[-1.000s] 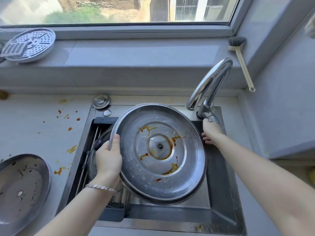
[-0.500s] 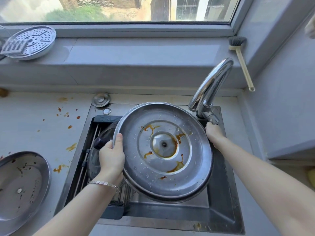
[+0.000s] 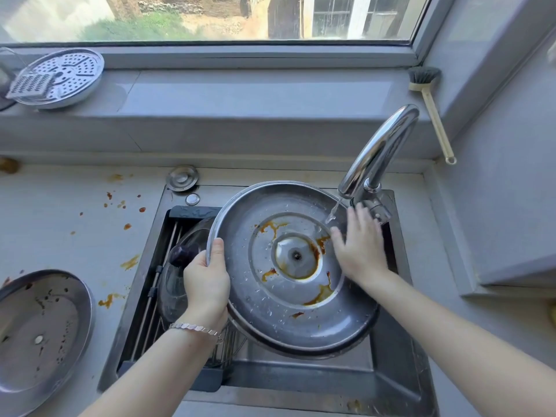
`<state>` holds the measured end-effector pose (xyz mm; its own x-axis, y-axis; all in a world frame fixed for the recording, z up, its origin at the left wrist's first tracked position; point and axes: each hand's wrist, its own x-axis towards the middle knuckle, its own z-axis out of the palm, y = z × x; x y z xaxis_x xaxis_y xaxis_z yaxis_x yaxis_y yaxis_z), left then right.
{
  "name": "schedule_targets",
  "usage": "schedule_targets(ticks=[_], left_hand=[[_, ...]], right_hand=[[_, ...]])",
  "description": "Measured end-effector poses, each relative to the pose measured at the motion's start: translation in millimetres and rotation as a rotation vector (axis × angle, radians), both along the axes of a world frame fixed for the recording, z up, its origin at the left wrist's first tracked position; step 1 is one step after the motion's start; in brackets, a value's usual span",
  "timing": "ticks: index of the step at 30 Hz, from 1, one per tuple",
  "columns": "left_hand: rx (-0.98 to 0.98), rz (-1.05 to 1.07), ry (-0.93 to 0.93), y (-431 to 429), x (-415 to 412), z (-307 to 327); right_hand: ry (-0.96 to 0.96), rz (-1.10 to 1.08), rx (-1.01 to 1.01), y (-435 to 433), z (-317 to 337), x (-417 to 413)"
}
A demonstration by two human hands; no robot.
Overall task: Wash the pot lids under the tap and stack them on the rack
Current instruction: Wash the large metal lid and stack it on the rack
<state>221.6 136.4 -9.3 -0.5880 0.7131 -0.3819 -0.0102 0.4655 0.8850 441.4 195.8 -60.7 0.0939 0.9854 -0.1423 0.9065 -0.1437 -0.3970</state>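
Nearest me, left of the sink [image 3: 391,383], a spotted steel lid [image 3: 39,326] lies on the sauce-spattered surface [image 3: 60,230]. Over the sink I see the left hand [image 3: 207,281] gripping the left rim of a big pot lid [image 3: 270,314], thumb on the inner face and fingers curled behind. That lid is held tilted, hollow side towards me, streaked with orange sauce. The right hand [image 3: 359,245] lies spread on its right part, fingers straight. A thin stream of water [image 3: 332,212] falls from the tap [image 3: 379,152] onto the lid just beside those fingers. In the sink's left half a rack [image 3: 147,299] carries a glass lid [image 3: 174,287] with a dark knob, partly hidden behind the held one. Beyond the sink, on the window sill [image 3: 240,94], a perforated steamer plate [image 3: 60,76] sits far left and a brush [image 3: 433,115] leans at the right.
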Motion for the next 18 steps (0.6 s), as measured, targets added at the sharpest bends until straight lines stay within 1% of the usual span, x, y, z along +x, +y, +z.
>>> schedule_targets(ticks=[2,3,5,6,7,8,10,11,12,15,16,18], left_hand=[[0.002,0.03,-0.026,0.7,7.1,1.3],[0.008,0.044,-0.041,0.9,10.9,1.6],[0.026,0.07,-0.044,0.7,16.1,3.2],[0.034,0.077,-0.036,0.0,16.6,4.1],[0.039,0.083,-0.024,-1.6,15.5,4.3],[0.041,0.083,-0.006,-3.5,13.2,4.1],[0.044,0.08,0.026,-6.7,9.3,3.6],[0.044,0.08,0.03,-7.5,8.7,3.4],[0.043,0.082,0.023,-7.9,9.3,4.5],[0.048,0.105,-0.001,-7.1,12.5,5.9],[0.051,0.113,-0.008,-6.9,13.5,6.1],[0.061,0.128,-0.016,-5.9,15.0,6.0]], right_hand=[[-0.037,0.272,-0.102,-22.0,5.7,-25.2],[-0.004,0.411,-0.126,-33.1,9.2,-37.5],[0.059,0.686,-0.136,-53.4,16.6,-56.1],[0.044,0.768,-0.126,-57.0,16.4,-57.9],[0.026,0.783,-0.107,-53.9,15.8,-54.2],[-0.007,0.729,-0.094,-46.3,14.3,-47.0],[-0.093,0.501,-0.113,-28.9,10.6,-29.0],[-0.121,0.438,-0.134,-26.0,11.6,-25.2],[-0.114,0.447,-0.151,-28.7,13.2,-26.5],[-0.049,0.673,-0.168,-52.1,20.7,-38.8],[-0.038,0.705,-0.165,-55.2,22.5,-38.6],[-0.036,0.628,-0.132,-50.0,22.8,-31.9]])
